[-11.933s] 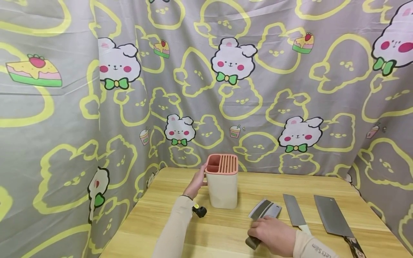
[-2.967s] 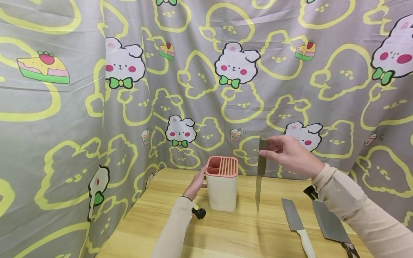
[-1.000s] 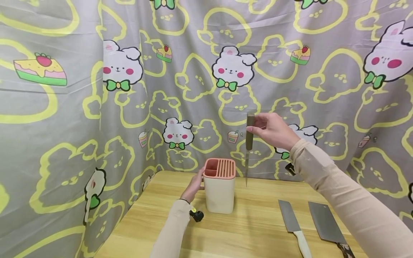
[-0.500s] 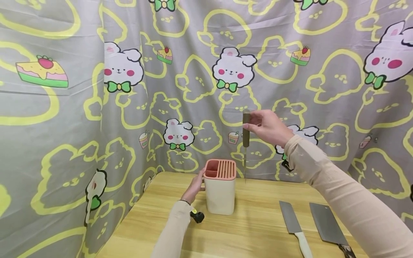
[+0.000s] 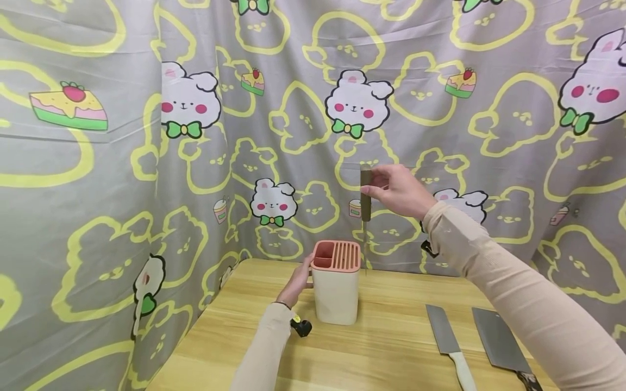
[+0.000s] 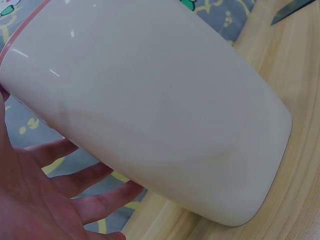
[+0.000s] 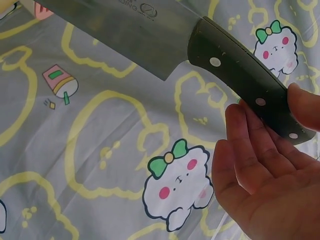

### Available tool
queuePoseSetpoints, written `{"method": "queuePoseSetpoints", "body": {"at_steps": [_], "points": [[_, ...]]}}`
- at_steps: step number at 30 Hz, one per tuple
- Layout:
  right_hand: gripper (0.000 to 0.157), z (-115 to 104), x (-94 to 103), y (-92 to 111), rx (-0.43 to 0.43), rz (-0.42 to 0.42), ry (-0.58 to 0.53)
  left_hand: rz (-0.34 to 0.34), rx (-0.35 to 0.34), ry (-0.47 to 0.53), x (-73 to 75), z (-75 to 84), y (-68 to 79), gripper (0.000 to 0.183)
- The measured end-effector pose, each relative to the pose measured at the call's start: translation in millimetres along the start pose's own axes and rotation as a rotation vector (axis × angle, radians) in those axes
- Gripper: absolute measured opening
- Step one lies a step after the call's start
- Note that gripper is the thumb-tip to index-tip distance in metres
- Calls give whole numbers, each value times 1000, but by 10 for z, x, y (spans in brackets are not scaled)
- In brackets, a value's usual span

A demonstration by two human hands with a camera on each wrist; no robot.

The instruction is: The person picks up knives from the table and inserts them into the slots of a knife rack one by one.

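Observation:
My right hand [image 5: 398, 190] pinches the dark handle of a kitchen knife [image 5: 365, 195] between thumb and fingertips. The knife hangs upright, blade down, just right of the knife holder [image 5: 336, 297], its tip about level with the holder's top in the head view. Up close in the right wrist view, the knife [image 7: 240, 70] has a broad steel blade and three rivets. The cream holder has a coral top, slotted on the right and with open compartments on the left. My left hand [image 5: 295, 281] rests against its left side, fingers [image 6: 105, 200] spread along the wall.
On the wooden table [image 5: 371, 355], a white-handled knife [image 5: 444, 332] and a broad cleaver [image 5: 500, 339] lie to the right. A black wrist-camera piece [image 5: 301, 327] sits by the left wrist. Patterned curtains [image 5: 303, 136] close off the back and sides.
The right hand took the knife up from the table, turned it blade down, raised it and brought it left towards the holder. The left hand stays against the holder.

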State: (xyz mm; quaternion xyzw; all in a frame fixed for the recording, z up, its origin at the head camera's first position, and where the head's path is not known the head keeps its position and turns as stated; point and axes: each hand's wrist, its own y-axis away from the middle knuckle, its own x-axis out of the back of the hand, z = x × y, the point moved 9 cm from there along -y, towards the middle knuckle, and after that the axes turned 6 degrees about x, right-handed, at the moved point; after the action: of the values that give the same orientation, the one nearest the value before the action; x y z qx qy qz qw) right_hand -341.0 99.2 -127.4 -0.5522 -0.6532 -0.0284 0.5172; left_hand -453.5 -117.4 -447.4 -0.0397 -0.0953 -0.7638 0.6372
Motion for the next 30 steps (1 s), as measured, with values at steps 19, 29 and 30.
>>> {"method": "queuePoseSetpoints", "body": {"at_steps": [19,29,30], "points": [[24,-119,-3,-132,6,37,-65,0,-14,-11,-7,23,-4,66],[27,-163,-76,-188,4,42,-86,6,-5,-6,4,14,-8,69],[27,-166,-81,-194,3,45,-87,5,-6,-4,5,13,-8,69]]}}
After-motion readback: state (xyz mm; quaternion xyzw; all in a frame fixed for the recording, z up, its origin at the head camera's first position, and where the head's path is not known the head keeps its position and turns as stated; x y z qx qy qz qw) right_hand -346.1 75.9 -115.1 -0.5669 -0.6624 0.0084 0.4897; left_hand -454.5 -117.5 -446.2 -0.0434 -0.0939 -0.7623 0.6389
